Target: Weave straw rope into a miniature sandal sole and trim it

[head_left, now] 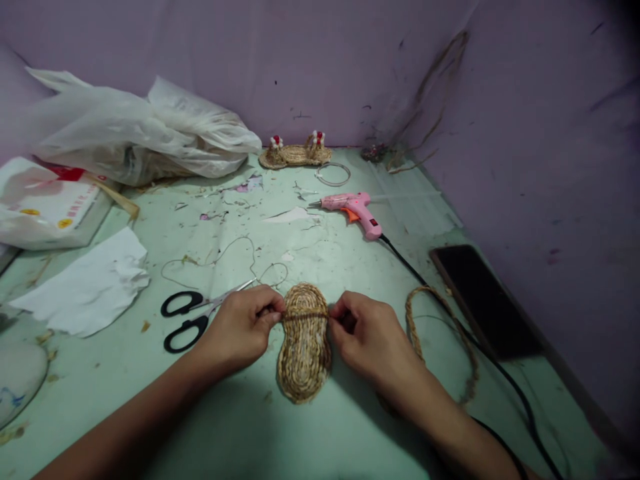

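Note:
A small woven sole, made of coiled straw-coloured braid, lies flat on the table in front of me. Across its upper part runs a thin braided cord, stretched from side to side. My left hand pinches the cord at the sole's left edge. At the right edge my right hand is closed in a pinch on the same cord. A loose loop of braid curves out on the table past my right wrist. Scissors with black handles lie beside my left hand.
A pink glue gun lies beyond, its black cable running down the right side past a phone. Small woven slippers with beads stand by the wall. Plastic bags, torn white paper and loose thread are on the left.

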Available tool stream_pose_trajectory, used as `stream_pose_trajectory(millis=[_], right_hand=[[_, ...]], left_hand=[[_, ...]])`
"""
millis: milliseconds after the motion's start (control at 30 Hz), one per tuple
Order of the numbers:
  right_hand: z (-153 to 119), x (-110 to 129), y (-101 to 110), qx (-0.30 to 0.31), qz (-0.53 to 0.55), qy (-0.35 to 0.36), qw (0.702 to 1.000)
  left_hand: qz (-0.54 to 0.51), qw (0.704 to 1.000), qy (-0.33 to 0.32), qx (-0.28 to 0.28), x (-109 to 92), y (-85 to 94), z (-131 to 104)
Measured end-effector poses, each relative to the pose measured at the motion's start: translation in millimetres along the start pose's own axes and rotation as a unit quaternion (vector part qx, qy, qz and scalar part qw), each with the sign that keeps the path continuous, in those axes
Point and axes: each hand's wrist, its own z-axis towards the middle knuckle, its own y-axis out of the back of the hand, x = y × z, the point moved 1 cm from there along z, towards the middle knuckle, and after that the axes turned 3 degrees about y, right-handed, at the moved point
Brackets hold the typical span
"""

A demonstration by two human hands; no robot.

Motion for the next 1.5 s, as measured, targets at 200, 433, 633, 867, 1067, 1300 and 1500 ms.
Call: stream_pose_trajectory(millis=[200,433,633,867,1067,1300,1500], right_hand=[[-1.3,0.3,0.7,-0.006,-0.004,0.008,1.000],[-1.0,1.5,1.2,0.007,0.000,-0.014,1.000],[-1.1,2.1,0.6,-0.001,-0.002,-0.009,1.000],[-1.2,3.1,0.1,-0.001,-0.006,-0.013,1.000],[-1.3,2.4,0.9,0.003,0.001,-0.019,1.000],[-0.1,1.0,-0.6,0.006,0.026,-0.041,0.999],[1.7,-1.8,-3.7,-0.003,0.048,-0.047,0.998]], left_hand=[[-0.022,1.000,0.019,-0.004,1.2,-0.7,-0.4],[-0.028,0.999,0.026,-0.015,-0.4,0.2,-0.1],[-0.021,1.000,0.014,-0.018,1.5,-1.2,-0.5],[-0.023,0.999,0.012,-0.023,1.2,-0.8,0.1],[-0.028,0.999,0.026,-0.013,-0.5,-1.3,0.1],[-0.038,0.999,0.039,-0.003,-3.1,-1.0,-1.7],[-0.031,0.999,0.029,-0.021,-3.2,-1.9,-3.6]])
